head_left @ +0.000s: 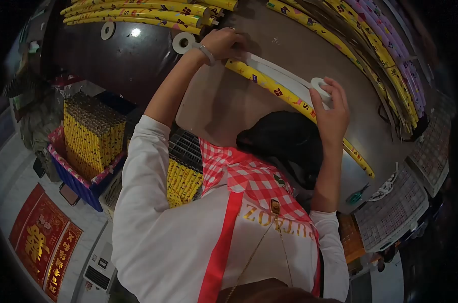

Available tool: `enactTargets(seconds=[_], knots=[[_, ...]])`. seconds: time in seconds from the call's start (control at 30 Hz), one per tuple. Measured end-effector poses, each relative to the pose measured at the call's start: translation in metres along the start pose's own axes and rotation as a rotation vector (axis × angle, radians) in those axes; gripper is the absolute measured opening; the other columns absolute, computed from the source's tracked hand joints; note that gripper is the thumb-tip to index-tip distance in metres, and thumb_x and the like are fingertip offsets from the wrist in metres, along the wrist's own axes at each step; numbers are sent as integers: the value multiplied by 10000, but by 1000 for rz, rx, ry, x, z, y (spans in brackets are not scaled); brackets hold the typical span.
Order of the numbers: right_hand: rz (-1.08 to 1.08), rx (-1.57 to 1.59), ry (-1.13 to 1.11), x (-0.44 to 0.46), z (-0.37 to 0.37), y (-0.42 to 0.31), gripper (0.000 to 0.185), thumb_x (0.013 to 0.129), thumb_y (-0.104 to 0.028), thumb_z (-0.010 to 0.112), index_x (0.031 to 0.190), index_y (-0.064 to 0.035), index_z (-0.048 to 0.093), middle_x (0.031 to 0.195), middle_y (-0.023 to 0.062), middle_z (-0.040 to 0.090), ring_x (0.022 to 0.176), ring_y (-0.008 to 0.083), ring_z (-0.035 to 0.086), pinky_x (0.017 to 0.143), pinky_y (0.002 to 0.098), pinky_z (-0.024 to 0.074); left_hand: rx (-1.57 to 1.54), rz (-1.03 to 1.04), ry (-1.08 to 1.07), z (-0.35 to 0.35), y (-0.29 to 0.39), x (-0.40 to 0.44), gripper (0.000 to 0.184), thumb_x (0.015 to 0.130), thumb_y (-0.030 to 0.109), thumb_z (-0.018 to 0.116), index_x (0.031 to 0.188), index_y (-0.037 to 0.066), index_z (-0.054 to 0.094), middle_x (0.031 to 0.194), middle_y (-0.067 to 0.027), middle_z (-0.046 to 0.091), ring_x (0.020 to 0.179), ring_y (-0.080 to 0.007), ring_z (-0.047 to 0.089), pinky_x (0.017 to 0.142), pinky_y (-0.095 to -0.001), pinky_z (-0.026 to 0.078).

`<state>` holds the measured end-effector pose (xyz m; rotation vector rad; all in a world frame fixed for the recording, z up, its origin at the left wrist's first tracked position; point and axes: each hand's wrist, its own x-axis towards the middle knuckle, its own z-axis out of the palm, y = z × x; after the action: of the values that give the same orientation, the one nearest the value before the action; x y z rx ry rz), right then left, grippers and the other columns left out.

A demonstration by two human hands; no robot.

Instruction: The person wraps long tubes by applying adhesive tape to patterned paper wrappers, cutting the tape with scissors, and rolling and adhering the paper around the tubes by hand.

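Workshop, by look: patterned yellow tubes stacked on worktable, batch of same packed in blue bin; white tape rolls, scissors lying out.

Tape roll beside tube

Yellow printed roll: smooth, glossy, ppr-like surf. White tape roll: smooth, matt. Brown tabletop: smooth, semi-gloss. Gingham apron: matt cloth.

Your right hand covers part of the white tape roll, its wrist a stretch of yellow tube, and shadow blurs your left hand's fingertips.
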<state>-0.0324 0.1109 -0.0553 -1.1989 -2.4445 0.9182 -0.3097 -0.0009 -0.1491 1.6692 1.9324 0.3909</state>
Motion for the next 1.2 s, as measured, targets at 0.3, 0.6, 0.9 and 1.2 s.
enactTargets(seconds=[0.3, 0.6, 0.9, 1.2], knots=[[64, -45, -16, -5, 3, 4, 257, 764, -281, 629, 877, -60, 563, 1084, 46, 549, 943, 241, 555, 767, 339, 443, 48, -39, -12, 10, -8, 3, 118, 761, 264, 586, 844, 188, 620, 870, -24, 571, 902, -214, 542, 741, -363, 443], [134, -200, -1, -9, 11, 12, 278, 739, -307, 640, 851, -63, 568, 1053, 55, 556, 903, 270, 561, 728, 370, 451, 87, -50, -68, 8, -1, 7, 124, 755, 208, 590, 860, 144, 610, 914, -27, 558, 937, -226, 528, 764, -374, 441], [108, -350, 5, -11, 20, 30, 274, 723, -312, 649, 847, -79, 576, 1072, 50, 535, 963, 247, 527, 788, 399, 387, 163, 42, 51, 14, -1, 7, 68, 738, 119, 606, 801, 94, 607, 823, -68, 556, 783, -261, 562, 688, -365, 464], [47, -353, 75, -12, 27, 39, 274, 715, -307, 661, 841, -80, 575, 1050, 48, 533, 924, 241, 534, 783, 380, 366, 249, 73, 28, 9, 1, 7, 112, 773, 200, 585, 796, 94, 613, 838, -67, 557, 790, -261, 566, 687, -367, 467]])
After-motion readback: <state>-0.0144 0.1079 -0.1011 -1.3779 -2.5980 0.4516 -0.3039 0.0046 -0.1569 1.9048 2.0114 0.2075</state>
